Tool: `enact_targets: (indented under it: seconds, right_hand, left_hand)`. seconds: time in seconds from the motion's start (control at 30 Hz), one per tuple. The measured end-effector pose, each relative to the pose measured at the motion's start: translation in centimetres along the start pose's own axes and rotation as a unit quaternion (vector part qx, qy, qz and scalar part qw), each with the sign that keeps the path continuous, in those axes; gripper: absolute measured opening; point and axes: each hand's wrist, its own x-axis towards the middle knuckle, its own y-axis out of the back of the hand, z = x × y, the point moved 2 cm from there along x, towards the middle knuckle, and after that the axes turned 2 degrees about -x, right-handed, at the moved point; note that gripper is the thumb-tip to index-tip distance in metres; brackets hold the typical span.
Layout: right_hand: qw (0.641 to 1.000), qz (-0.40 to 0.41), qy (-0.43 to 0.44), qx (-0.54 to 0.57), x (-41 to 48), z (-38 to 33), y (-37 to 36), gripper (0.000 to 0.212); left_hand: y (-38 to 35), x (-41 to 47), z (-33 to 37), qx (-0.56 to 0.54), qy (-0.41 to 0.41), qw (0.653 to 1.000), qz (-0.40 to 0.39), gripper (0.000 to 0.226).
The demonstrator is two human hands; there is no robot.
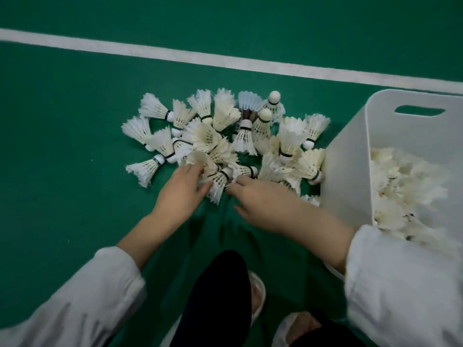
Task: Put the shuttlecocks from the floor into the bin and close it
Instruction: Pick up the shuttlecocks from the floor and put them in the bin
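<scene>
My left hand (pixel 181 190) grips a shuttlecock (pixel 218 184) at the near edge of the pile (pixel 245 139). My right hand (pixel 260 204) touches it too, but I cannot tell whether it grips. The bin (pixel 348 171) stands just beside the pile.

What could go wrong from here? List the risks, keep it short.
1. The left hand grips and the right hand reaches into the tangled shuttlecocks; a hasty squeeze may crush feathers.
2. Some lie tight against the bin wall, partly behind the right arm; they are easily missed.
3. The slipper stands near the pile; a step forward could flatten strays.
</scene>
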Motion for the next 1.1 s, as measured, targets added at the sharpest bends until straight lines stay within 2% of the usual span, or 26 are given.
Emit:
enact_targets:
  seconds: [0.17,0.27,0.37,0.6,0.7,0.77,0.87,0.97,1.1]
  right_hand:
    - [0.998,-0.033,0.018,-0.056,3.5,-1.8,-3.1,0.045]
    - [0.993,-0.069,0.010,-0.098,3.9,-1.9,-4.3,0.056]
    - [0.993,-0.061,-0.006,-0.101,4.0,-1.8,-4.8,0.060]
    - [0.998,0.063,-0.010,-0.008,3.8,-1.8,-3.6,0.034]
    - [0.985,0.143,-0.039,0.082,2.9,-2.0,-2.4,0.012]
    - [0.979,0.170,-0.051,0.103,2.4,-2.1,-2.1,0.012]
    - [0.983,0.156,-0.075,0.066,2.3,-2.2,-2.5,0.014]
    - [0.987,0.129,-0.083,0.050,2.7,-2.2,-3.4,0.012]
    - [0.990,0.098,-0.094,0.038,3.1,-1.8,-4.2,0.013]
  left_hand:
    - [0.6,0.9,-0.7,-0.078,0.022,0.996,0.027,0.017]
    - [1.3,0.5,-0.9,-0.107,0.022,0.993,0.040,0.021]
    - [2.7,-0.5,-1.5,-0.166,0.022,0.984,0.053,0.018]
    - [4.9,-3.4,-4.1,-0.184,0.037,0.979,0.076,0.013]
    - [4.7,-3.6,-4.6,-0.194,0.046,0.977,0.079,0.010]
    - [4.5,-3.4,-4.8,-0.200,0.045,0.976,0.070,0.008]
    - [4.3,-3.1,-4.8,-0.206,0.055,0.974,0.076,0.018]
    - [4.0,-2.8,-4.7,-0.193,0.069,0.975,0.085,0.013]
    - [2.8,-1.2,-4.7,-0.087,0.081,0.991,0.061,0.019]
